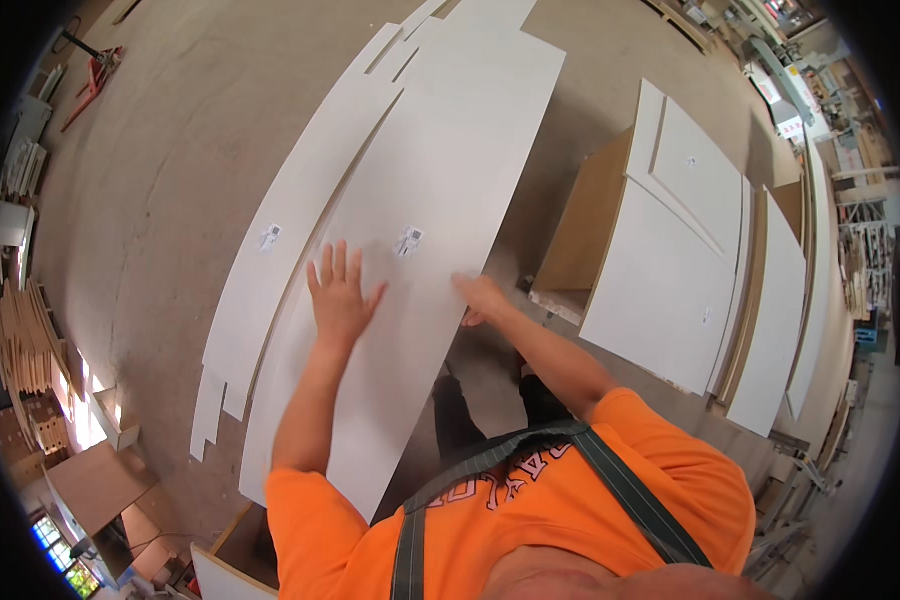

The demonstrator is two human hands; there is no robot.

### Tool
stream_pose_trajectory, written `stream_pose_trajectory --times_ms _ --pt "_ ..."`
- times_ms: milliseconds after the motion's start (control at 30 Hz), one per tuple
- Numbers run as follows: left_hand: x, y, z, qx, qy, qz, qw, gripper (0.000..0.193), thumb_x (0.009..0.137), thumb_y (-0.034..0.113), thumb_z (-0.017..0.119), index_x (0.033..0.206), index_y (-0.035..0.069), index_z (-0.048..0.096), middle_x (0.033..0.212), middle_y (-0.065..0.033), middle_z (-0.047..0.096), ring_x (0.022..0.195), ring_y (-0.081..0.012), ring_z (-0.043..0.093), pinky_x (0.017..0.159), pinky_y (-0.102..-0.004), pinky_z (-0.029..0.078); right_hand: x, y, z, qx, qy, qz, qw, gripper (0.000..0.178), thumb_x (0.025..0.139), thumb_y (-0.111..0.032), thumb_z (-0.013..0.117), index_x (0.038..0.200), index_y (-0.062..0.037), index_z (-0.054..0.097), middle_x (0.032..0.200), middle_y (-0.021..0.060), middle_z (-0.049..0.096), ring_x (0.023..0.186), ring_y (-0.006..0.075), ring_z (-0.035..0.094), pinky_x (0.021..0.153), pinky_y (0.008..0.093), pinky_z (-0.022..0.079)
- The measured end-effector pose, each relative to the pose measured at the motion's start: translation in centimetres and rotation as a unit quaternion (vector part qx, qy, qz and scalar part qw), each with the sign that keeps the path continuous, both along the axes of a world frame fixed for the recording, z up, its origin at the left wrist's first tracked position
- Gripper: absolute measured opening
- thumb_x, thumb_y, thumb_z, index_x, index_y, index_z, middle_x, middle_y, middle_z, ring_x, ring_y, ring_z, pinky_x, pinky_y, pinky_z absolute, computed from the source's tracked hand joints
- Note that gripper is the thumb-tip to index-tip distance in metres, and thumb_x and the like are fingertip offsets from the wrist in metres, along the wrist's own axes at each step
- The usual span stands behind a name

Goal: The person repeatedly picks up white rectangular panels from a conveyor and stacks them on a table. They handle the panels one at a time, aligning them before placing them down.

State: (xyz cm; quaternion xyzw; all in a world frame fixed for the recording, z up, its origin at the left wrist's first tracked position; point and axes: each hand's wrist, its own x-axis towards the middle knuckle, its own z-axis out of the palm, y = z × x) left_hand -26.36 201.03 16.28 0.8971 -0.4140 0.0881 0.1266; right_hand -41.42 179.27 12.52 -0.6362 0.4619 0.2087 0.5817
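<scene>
A long white panel with a printed label lies flat in front of me, on top of other white boards. My left hand is over its upper face, fingers spread and thumb out, holding nothing. At the panel's right edge is my right hand, slightly blurred; part of it lies over the top face while other fingers curl below the edge, closed on the panel. A narrower white board, with its own label, sticks out along the left side of the panel.
To the right stands a stack of white panels beside a brown-sided box. More white boards stand farther right. At the left are wooden strips and a brown cabinet; a red pallet jack is at the far left.
</scene>
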Motion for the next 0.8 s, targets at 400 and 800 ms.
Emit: stream_pose_trajectory --times_ms 400,800 --pt "-1.6 5.9 -6.0 0.087 0.089 0.059 0.99 0.08 0.086 0.059 0.052 0.15 0.017 0.028 0.158 -0.0074 0.018 0.145 -0.0313 0.011 0.117 -0.0511 0.003 4.6 0.3 1.9 -0.073 0.016 0.091 0.993 0.06 0.091 -0.044 0.046 0.073 0.0101 0.062 0.063 0.0201 0.065 0.056 0.0279 0.067 0.056 0.0364 0.056" --pt "-1.7 6.2 -7.2 0.118 0.015 0.045 0.992 0.08 0.087 0.053 0.054 0.149 0.01 0.027 0.157 -0.0136 0.019 0.145 -0.0329 0.011 0.116 -0.0523 0.005 3.9 1.0 -2.1 -0.092 -0.071 0.021 0.993 0.051 0.088 -0.044 0.051 0.07 0.0006 0.067 0.063 0.0162 0.065 0.058 0.0279 0.067 0.063 0.0389 0.055"
